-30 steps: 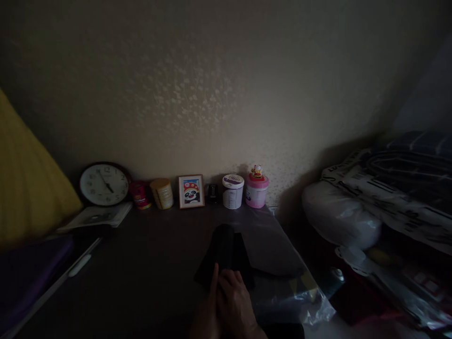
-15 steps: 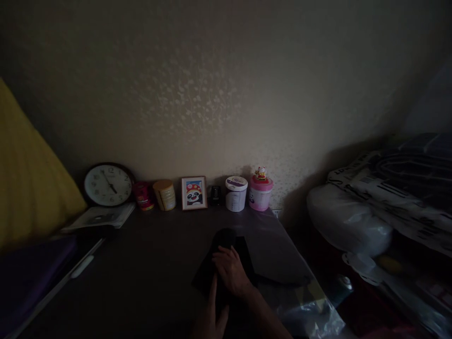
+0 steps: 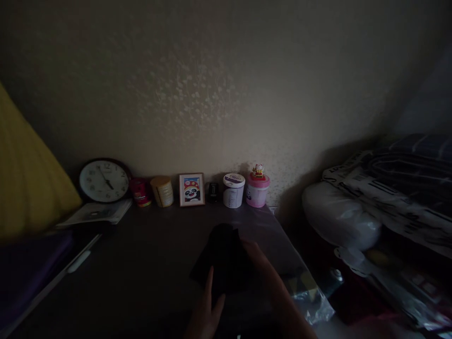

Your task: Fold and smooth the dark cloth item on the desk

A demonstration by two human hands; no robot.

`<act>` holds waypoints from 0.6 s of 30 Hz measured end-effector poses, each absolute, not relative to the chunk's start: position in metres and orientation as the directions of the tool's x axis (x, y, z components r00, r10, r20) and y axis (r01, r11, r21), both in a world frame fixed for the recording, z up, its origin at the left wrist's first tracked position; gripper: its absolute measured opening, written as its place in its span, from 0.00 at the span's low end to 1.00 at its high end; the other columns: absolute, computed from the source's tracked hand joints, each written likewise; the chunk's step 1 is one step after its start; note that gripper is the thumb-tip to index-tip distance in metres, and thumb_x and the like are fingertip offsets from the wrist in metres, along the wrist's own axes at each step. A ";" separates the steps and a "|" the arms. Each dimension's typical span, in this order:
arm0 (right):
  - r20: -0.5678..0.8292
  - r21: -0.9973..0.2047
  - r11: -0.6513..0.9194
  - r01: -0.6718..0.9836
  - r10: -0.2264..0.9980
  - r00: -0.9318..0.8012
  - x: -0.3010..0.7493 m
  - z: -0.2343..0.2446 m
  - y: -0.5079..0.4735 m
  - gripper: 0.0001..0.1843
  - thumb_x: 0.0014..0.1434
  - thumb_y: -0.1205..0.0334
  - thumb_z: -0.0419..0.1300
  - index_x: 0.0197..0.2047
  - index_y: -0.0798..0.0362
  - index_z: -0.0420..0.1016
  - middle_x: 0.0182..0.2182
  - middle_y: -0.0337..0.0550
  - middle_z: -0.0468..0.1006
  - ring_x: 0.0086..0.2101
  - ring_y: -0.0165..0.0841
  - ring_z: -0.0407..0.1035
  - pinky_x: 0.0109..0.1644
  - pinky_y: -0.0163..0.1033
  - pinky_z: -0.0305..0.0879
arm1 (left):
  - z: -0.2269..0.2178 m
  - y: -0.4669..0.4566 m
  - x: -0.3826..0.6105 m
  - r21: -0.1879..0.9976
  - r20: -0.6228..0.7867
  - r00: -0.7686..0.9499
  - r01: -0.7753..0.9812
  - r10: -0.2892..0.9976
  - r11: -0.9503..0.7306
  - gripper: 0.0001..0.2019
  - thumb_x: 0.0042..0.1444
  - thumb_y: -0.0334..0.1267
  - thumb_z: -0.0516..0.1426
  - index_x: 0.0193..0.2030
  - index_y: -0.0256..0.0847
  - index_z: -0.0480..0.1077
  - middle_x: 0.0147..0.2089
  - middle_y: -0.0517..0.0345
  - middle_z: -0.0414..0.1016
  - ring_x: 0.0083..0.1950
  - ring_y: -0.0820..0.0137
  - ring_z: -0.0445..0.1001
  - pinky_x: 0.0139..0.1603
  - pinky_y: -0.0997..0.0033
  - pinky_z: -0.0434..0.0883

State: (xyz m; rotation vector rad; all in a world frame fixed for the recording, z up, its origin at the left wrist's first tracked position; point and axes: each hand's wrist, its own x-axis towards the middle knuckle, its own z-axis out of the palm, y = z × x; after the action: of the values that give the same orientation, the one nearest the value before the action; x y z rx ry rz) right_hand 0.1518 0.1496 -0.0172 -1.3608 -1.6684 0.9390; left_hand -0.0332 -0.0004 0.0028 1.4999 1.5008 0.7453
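A black piece of cloth (image 3: pixel 221 252), so dark that its exact kind cannot be made out, lies on the dark table top (image 3: pixel 151 263) in front of me. My left hand (image 3: pixel 208 306) rests at its near left part, index finger stretched forward and thumb spread apart. At the cloth's right side, my right hand (image 3: pixel 251 249) has its fingers closed on the edge, which stands slightly raised. The fingertips of that hand are partly hidden behind the fabric.
Along the wall stand a clock (image 3: pixel 104 181), a red can (image 3: pixel 141 192), a yellow tub (image 3: pixel 162 191), a framed panda picture (image 3: pixel 191 190), a white tub (image 3: pixel 233 190) and a pink tub (image 3: pixel 257 192) bearing a cat figurine (image 3: pixel 258 170). Bagged bedding (image 3: pixel 342 214) lies right, beyond the table edge.
My right hand has moved from the middle of the cloth to its right edge and lifted the right flap inward. My left hand stays near the lower left. The view has shifted slightly.
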 end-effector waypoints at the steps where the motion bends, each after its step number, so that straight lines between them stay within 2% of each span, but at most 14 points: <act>1: 0.100 -0.902 0.159 0.402 0.982 -0.162 0.148 -0.017 0.151 0.17 0.50 0.58 0.52 0.37 0.55 0.78 0.34 0.45 0.79 0.36 0.36 0.72 0.41 0.40 0.67 | 0.002 0.000 -0.034 0.888 -0.161 0.093 0.449 0.983 0.103 0.32 0.58 0.41 0.42 0.66 0.35 0.31 0.67 0.48 0.44 0.66 0.71 0.48 0.64 0.67 0.50; 7: 0.065 -0.900 0.136 0.415 0.981 -0.181 0.135 -0.018 0.159 0.18 0.48 0.67 0.50 0.41 0.52 0.75 0.30 0.42 0.79 0.33 0.33 0.72 0.41 0.42 0.68 | -0.008 0.001 -0.035 0.925 -0.112 0.039 0.368 0.993 0.090 0.34 0.56 0.43 0.47 0.66 0.36 0.35 0.68 0.48 0.41 0.67 0.69 0.45 0.65 0.66 0.47; 12: 0.106 -0.866 0.159 0.474 0.985 -0.138 0.134 -0.018 0.157 0.19 0.43 0.72 0.53 0.38 0.51 0.75 0.37 0.41 0.78 0.40 0.33 0.71 0.49 0.42 0.64 | -0.010 0.002 -0.036 0.934 -0.136 0.052 0.339 0.989 0.111 0.35 0.56 0.43 0.47 0.66 0.36 0.34 0.67 0.49 0.45 0.67 0.70 0.47 0.64 0.68 0.49; 16: 0.132 -0.843 0.169 0.510 0.985 -0.108 0.130 -0.016 0.150 0.16 0.46 0.67 0.52 0.38 0.50 0.75 0.36 0.41 0.79 0.39 0.36 0.72 0.48 0.45 0.65 | -0.003 0.001 -0.034 0.921 -0.147 0.044 0.371 0.988 0.120 0.33 0.57 0.39 0.45 0.66 0.34 0.33 0.67 0.49 0.46 0.66 0.73 0.49 0.63 0.70 0.51; 18: 0.141 -0.839 0.170 0.516 0.985 -0.095 0.126 -0.018 0.148 0.15 0.48 0.63 0.51 0.38 0.51 0.74 0.36 0.44 0.78 0.40 0.40 0.72 0.47 0.48 0.64 | 0.002 -0.002 -0.032 0.914 -0.145 0.059 0.391 0.988 0.111 0.33 0.56 0.36 0.46 0.65 0.31 0.35 0.66 0.46 0.50 0.64 0.73 0.53 0.62 0.72 0.52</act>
State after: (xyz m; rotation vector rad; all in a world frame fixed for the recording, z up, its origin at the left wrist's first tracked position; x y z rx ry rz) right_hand 0.1257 0.1482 -0.0181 -1.4393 -1.7156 0.8107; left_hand -0.0320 -0.0015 0.0022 1.4280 1.4826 0.8317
